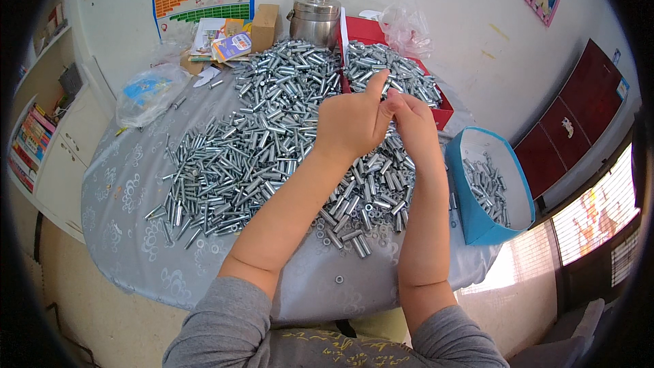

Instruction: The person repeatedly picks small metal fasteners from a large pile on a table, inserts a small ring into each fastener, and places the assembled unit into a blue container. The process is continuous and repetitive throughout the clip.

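My left hand [351, 123] and my right hand [415, 126] meet over the right side of the heap, in front of the red box [444, 117]. The left fingers are curled, with one finger sticking up and away from me. My right thumb and fingers pinch together against the left thumb. Whatever sits between the fingertips is hidden or too small to name. Beneath my arms spreads a big heap of shiny metal bolts and sleeves [225, 170]. Small washers and nuts [381, 221] lie loose at its near edge, and a single nut [339, 279] rests closer to me.
A blue fabric bin [487, 228] with metal pieces stands at the table's right edge. At the back are a steel pot [315, 17], booklets [221, 41] and a clear plastic bag [407, 31]. Another plastic bag [146, 95] lies at left on the grey tablecloth [136, 232].
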`<action>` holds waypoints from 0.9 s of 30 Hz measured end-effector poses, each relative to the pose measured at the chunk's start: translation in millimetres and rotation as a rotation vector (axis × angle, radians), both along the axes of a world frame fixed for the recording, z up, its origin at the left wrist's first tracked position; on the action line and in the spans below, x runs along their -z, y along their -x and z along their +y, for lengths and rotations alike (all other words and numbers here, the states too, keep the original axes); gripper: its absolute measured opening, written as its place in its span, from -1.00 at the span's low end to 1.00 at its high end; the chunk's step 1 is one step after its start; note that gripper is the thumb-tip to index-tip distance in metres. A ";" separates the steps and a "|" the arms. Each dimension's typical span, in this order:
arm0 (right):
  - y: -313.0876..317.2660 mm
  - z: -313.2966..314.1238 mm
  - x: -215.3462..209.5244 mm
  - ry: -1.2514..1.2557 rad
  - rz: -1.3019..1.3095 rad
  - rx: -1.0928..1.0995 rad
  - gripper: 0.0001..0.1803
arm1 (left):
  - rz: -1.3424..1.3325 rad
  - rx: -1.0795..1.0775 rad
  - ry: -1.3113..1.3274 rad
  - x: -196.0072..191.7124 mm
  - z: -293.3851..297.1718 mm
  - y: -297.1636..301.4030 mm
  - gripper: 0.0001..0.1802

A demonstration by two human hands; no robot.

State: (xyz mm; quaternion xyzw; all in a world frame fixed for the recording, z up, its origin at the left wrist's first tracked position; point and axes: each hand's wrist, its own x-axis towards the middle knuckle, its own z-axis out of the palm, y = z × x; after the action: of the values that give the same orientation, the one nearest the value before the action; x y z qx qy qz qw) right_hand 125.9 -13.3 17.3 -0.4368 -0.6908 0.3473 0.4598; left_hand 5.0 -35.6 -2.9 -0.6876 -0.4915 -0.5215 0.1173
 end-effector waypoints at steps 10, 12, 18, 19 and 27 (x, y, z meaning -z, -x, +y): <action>-2.6 -4.7 -7.8 0.004 0.126 -0.084 -0.77 | -0.393 0.074 0.282 7.0 16.3 12.2 -0.31; 1.1 -2.3 -2.8 0.048 0.036 -0.169 -0.75 | -0.394 0.118 0.241 7.2 15.3 10.2 -0.32; 3.4 11.6 12.8 0.071 0.221 -0.197 -0.77 | -0.358 0.118 0.296 7.0 16.2 8.9 -0.33; 3.6 9.7 9.4 0.135 0.264 -0.150 -0.78 | -0.355 0.105 0.291 6.1 15.5 9.6 -0.33; 10.1 16.9 17.5 0.422 0.297 -0.310 -0.76 | -0.242 -0.041 0.389 8.8 18.1 13.4 -0.37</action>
State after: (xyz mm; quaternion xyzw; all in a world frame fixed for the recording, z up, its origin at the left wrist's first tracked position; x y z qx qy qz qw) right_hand 115.8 3.6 -0.2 -0.3565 -0.5870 0.6092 0.3965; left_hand -8.4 -17.4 -11.6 -0.6193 -0.6073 -0.4931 -0.0667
